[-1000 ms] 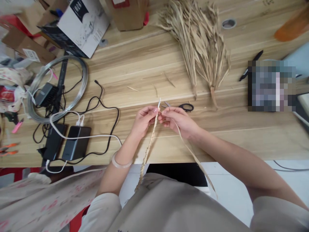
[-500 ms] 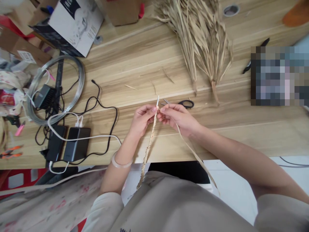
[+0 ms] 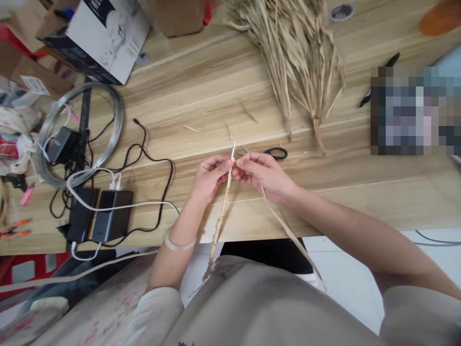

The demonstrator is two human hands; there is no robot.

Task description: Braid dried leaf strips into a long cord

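Between the thumb and fingers of my left hand [image 3: 212, 175] is the upper part of a thin rod wrapped in pale dried leaf [image 3: 220, 221]. A bare silvery tip [image 3: 233, 148] sticks up above the wrapping, and thin wire shows at its low end near my lap. My right hand [image 3: 262, 173] pinches a long flat dried-leaf strip [image 3: 284, 227] right beside the left fingertips. The strip's tail hangs down past the table edge. Just beyond my right hand lie black-handled scissors [image 3: 276, 153], partly hidden by it.
A bundle of dried leaves [image 3: 306, 72] lies at the back, with small leaf scraps [image 3: 248, 110] before it. On the left are a wire coil [image 3: 117, 129], a black power block [image 3: 113, 216], cables and a white box [image 3: 110, 41]. A black pen [image 3: 380, 79] lies at right.
The whole view has shifted slightly. The leaf strip now runs from under my right hand, its upper stretch less visible. Both hands keep their pinch.
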